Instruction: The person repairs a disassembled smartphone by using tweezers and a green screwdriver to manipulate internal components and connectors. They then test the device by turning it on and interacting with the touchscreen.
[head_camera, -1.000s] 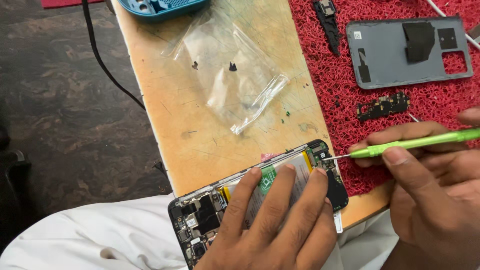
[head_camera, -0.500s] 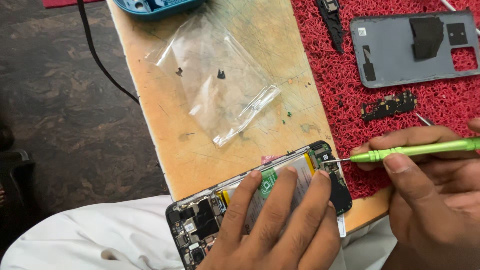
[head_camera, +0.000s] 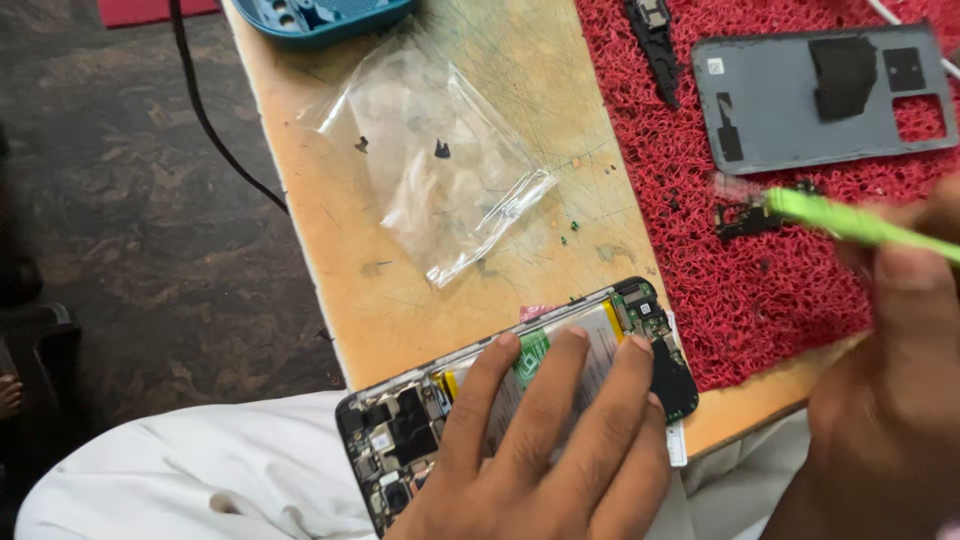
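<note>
Both hands are busy. Left hand (head_camera: 545, 440) lies flat with fingers spread on the open phone (head_camera: 520, 395), pressing it down. Right hand (head_camera: 890, 400) is closed around a green tool (head_camera: 850, 222), which is blurry and held up above the red mat (head_camera: 760, 290). The phone rests at the near edge of the table (head_camera: 340, 270), just beside the red mat. On the mat lies a grey back cover (head_camera: 800, 100), far from the phone. A clear plastic bag (head_camera: 440, 180) lies on the table behind the phone.
</note>
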